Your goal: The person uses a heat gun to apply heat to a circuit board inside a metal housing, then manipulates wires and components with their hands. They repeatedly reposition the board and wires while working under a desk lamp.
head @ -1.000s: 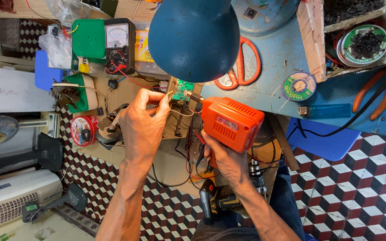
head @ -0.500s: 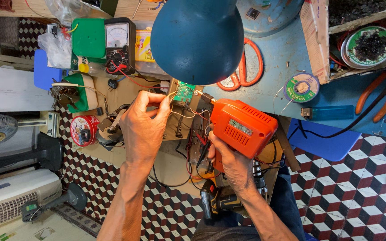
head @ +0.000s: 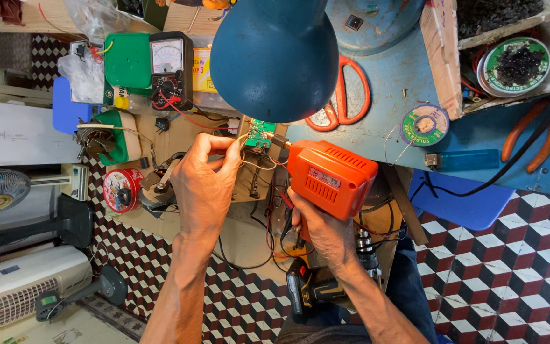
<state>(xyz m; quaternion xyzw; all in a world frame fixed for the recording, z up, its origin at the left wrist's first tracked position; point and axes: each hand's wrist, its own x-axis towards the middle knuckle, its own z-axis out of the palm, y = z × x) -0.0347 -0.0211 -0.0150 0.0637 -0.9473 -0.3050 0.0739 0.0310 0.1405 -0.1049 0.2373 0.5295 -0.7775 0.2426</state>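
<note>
I see the small green circuit board (head: 260,133) lying near the middle of the cluttered bench, just under the rim of the big blue lamp shade (head: 268,57), with thin wires running off its near edge. My right hand (head: 318,230) is wrapped tight around the grip of the orange soldering gun (head: 330,177), whose metal tip points left and meets the board's right edge. My left hand (head: 204,185) sits just left of the board, its thumb and forefinger pinched together; I think they grip a thin wire or strand of solder leading to the board, but it is too fine to be sure. Behind the board and to the left stand an analogue multimeter (head: 170,69) with red and black leads and a green box (head: 126,60) beside it. Orange-handled scissors (head: 344,95) lie on the blue table top (head: 408,76) to the right of the lamp, and a solder spool (head: 424,125) lies further right. A cordless drill (head: 313,290) rests low in my lap area, above the checkered floor (head: 510,280).
</note>
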